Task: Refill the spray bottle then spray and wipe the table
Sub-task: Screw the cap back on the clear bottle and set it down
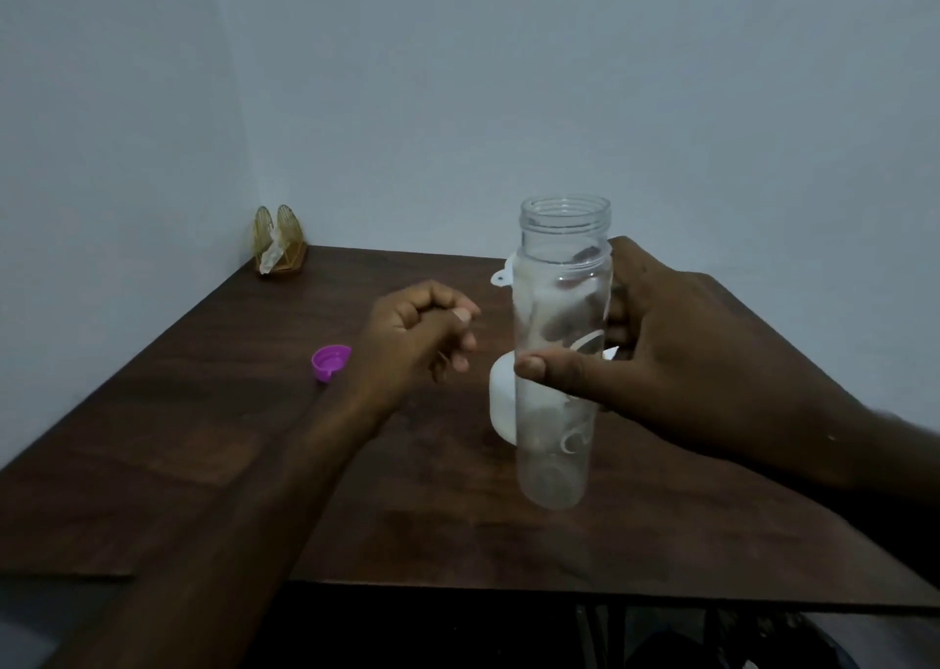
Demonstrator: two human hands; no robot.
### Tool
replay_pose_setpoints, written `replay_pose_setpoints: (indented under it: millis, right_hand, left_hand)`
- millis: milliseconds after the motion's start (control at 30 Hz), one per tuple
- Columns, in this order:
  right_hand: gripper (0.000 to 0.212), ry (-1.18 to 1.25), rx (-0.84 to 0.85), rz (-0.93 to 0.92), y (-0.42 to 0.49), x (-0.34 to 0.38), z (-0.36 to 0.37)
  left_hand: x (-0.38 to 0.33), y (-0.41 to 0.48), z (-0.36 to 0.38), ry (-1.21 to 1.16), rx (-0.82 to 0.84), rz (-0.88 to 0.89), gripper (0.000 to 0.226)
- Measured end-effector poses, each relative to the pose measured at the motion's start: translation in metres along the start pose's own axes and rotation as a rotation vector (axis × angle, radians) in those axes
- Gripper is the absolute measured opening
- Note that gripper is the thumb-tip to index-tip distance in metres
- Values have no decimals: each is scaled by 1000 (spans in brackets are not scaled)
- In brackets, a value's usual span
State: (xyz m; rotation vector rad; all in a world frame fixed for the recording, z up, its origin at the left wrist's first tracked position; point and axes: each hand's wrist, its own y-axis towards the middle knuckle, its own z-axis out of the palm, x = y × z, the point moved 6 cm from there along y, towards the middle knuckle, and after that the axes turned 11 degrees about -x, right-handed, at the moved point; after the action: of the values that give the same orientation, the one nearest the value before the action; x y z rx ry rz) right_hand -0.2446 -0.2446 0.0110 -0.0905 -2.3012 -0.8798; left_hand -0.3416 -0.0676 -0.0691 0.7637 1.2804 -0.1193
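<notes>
Brown table (152,439): right hand (686,363) grips clear bottle (559,282), left hand (417,333) curled empty beside it

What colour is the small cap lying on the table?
Purple cap, clearest in the head view.

Head-worn wide view, looking forward and down, table (203,439) close

Bare left grip (422,335) and right grip (681,348), both forearms (285,465) uncovered
</notes>
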Motion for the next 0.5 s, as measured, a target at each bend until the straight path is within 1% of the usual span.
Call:
replay_pose_setpoints:
  millis: [67,167,267,300,367,433,500]
  right_hand:
    - [58,121,-1,18,-3,2,21]
    - [56,190,-29,27,-4,-3,60]
    - [54,219,-53,26,5,-7,97]
    - [55,223,-72,28,10,-7,107]
    - [55,217,-113,32,22,-8,124]
    - [56,214,-119,39,32,-10,141]
    - [55,220,-110,50,40,-14,158]
  left_hand:
    - [-3,-11,-2,36,82,64,22]
    - [-2,-20,-15,79,92,66,23]
    - [1,-27,-36,66,12,20,48]
    - [2,-29,-45,70,-43,-13,44]
    - [5,-30,-60,131,-135,-55,24]
    - [10,-29,-77,199,-207,-54,28]
    - [17,-28,-91,147,-240,-84,29]
